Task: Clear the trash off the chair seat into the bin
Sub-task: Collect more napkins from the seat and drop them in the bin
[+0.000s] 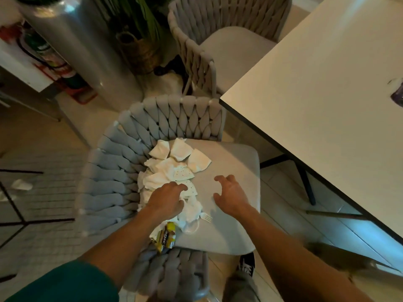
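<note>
My left hand [168, 199] rests, fingers loosely bent, on crumpled napkins [174, 168]; right hand [229, 197] hovers spread, empty; I judge the pile light, soft, best scooped from both sides.

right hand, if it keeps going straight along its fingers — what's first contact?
Likely bare seat cushion. The right hand points up-frame with fingers spread, just right of the napkin pile. Beyond that lies the woven backrest. Its height above the seat is unclear.
</note>
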`<state>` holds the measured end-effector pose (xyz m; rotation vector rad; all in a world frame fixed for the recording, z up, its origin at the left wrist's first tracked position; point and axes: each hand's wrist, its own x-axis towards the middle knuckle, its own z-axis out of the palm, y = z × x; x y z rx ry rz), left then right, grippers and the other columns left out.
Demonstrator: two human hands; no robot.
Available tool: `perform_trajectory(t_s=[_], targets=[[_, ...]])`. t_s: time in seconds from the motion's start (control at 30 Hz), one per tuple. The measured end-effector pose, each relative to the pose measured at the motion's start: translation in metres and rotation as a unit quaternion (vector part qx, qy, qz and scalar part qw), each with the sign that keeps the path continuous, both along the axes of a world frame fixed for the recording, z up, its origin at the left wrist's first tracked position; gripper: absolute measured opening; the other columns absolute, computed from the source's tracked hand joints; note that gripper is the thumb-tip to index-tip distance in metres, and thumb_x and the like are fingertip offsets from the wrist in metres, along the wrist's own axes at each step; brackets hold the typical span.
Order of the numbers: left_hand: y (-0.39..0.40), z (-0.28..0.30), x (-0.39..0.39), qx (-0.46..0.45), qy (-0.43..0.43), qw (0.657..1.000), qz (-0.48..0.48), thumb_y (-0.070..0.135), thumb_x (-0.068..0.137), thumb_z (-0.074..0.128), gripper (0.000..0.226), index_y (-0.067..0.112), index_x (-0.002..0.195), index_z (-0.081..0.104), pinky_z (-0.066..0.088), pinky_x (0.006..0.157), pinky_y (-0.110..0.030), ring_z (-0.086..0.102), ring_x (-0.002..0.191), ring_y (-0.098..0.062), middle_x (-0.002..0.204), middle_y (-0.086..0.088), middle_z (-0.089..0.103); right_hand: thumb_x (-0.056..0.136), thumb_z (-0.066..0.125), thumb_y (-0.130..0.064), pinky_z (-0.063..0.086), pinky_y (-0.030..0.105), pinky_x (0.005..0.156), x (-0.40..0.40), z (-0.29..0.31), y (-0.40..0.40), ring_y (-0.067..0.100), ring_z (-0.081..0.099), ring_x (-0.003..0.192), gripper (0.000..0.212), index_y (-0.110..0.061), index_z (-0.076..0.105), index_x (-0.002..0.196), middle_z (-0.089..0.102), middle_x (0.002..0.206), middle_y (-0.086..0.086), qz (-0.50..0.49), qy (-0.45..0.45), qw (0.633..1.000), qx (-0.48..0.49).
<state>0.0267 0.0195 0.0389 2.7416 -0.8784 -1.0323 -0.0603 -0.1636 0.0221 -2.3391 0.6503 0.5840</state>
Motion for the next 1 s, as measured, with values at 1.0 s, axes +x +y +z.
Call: perform_trajectory(t_s=[1.0], targets=[[-0.022,-0.169,0.106,-0.014,-0.075,0.979,-0.188,0.027,0.086,0.052,0.045,0.021,0.131,0.051,0.036,0.102,-0.038,0.038,0.128,-0.027,0.139,-0.009,0.043,0.084,0.068,-0.036,0.042,0.043,0.1,0.124,-0.178,0.015,0.03,0.036,0.125,0.05,-0.03,0.051,0.13,0.029,0.143,0.01,0.005,-0.005,0.996,-0.094]])
